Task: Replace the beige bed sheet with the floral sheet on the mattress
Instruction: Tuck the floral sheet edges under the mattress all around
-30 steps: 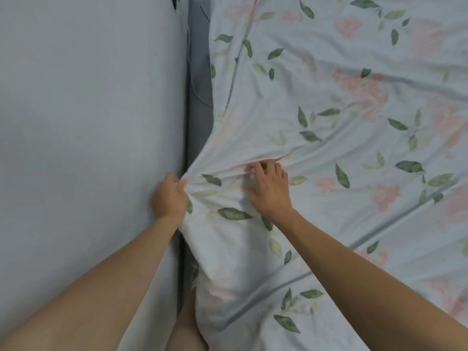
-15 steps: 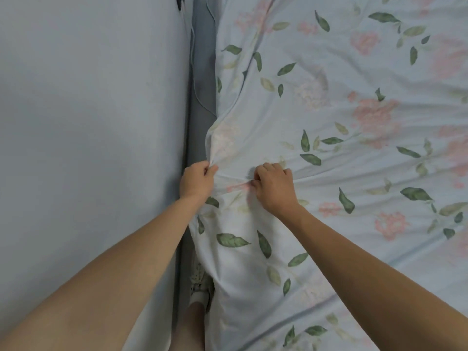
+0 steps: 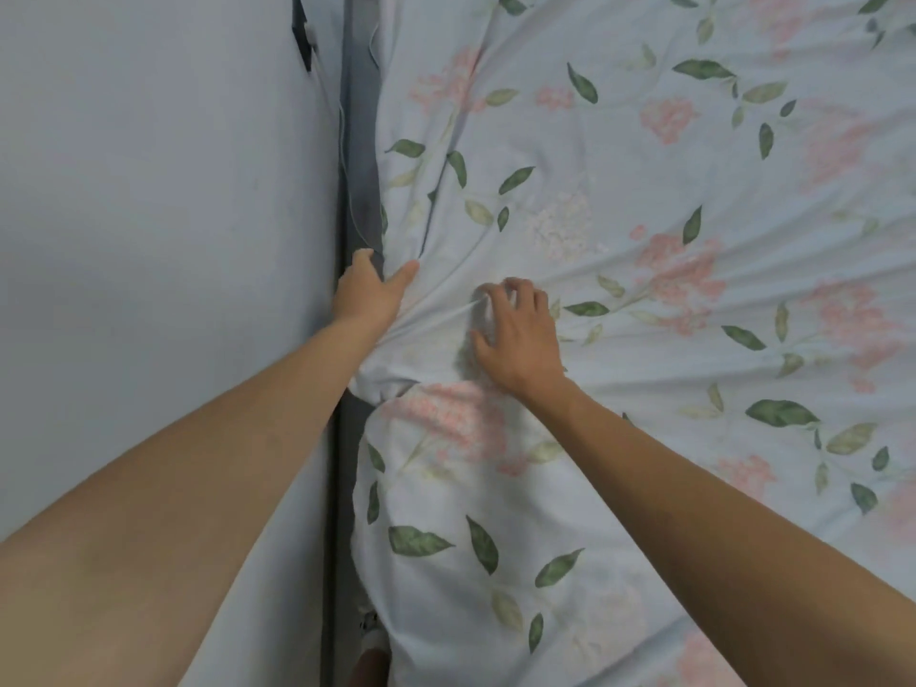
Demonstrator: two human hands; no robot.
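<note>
Both hands work the sheet [image 3: 619, 339] spread over the mattress. Left hand [image 3: 369, 292] pushes its edge into the gap [image 3: 357, 190] by the wall [image 3: 148, 190], fingers hidden there, so its grip is unclear; right hand [image 3: 518, 334], just beside, rests loosely curled on the folds. Best to tuck deep while smoothing creases outward. No writing shows.

A plain pale grey-white wall [image 3: 148, 215] fills the left side, evenly and softly lit. A narrow dark grey gap [image 3: 354, 156] runs top to bottom along its right edge. A small black fitting [image 3: 302, 34], possibly a plug or socket, sits high on the wall, with a thin pale cable [image 3: 344, 141] trailing down into the gap.
</note>
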